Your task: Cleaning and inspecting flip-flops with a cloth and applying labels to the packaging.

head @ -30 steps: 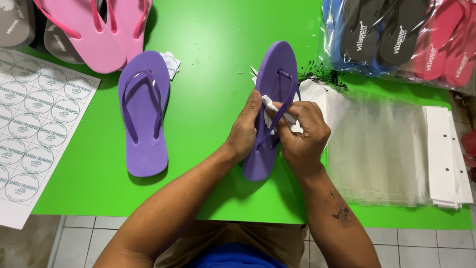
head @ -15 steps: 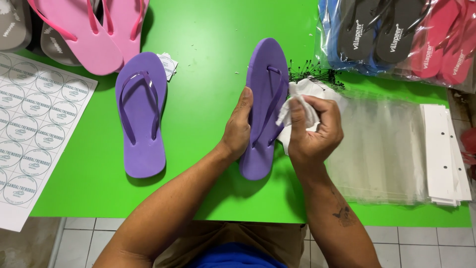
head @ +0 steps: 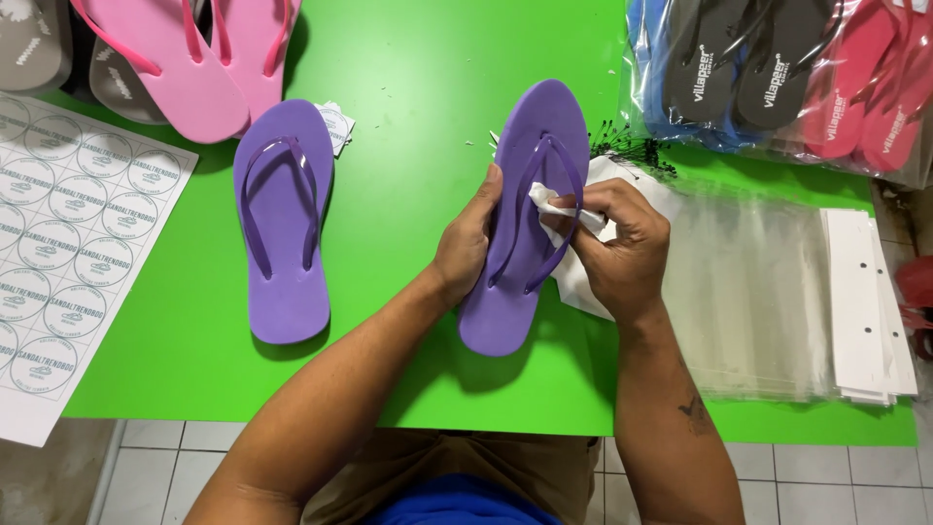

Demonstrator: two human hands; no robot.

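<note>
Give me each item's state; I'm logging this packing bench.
Left hand: steadying the held purple flip-flop.
Right hand: pressing a white cloth on its strap.
Second purple flip-flop: flat, untouched.
Pink flip-flops: lying unbagged.
Bagged flip-flops: sealed in plastic.
Sticker sheet: mostly full.

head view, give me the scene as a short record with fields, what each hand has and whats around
left hand: left hand grips the edge of the purple flip-flop
right hand: right hand presses a white cloth against that flip-flop's strap
other sandal: second purple flip-flop flat on the green table
far left: sticker sheet; pink flip-flops
right side: stack of clear bags; bagged flip-flops
</note>
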